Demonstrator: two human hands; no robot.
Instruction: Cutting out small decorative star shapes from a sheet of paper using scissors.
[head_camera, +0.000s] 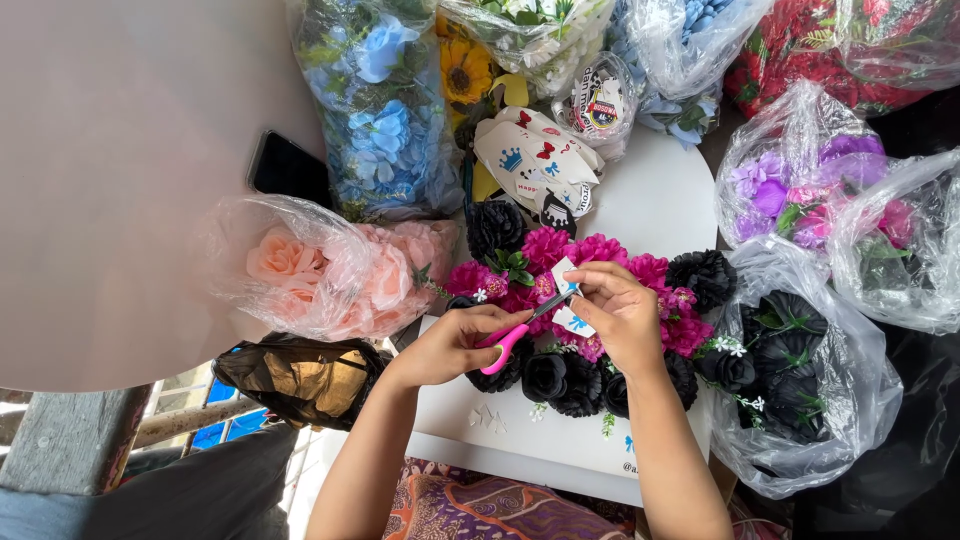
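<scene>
Scissors (520, 330), one pink-handled pair, in left-hand fingers (478, 330); right-hand fingers (600, 290) pinch one white sticker (566, 278).

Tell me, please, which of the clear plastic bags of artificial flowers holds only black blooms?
The clear plastic bag of black roses at the lower right, beside the right hand. The other bags hold blue, peach, purple or red flowers.

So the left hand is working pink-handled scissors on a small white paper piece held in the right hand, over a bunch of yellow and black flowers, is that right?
Not quite. The head view shows the flowers under the hands are magenta-pink and black, not yellow and black. The rest holds: the left hand works the pink-handled scissors on the small white paper piece held in the right hand.
</scene>
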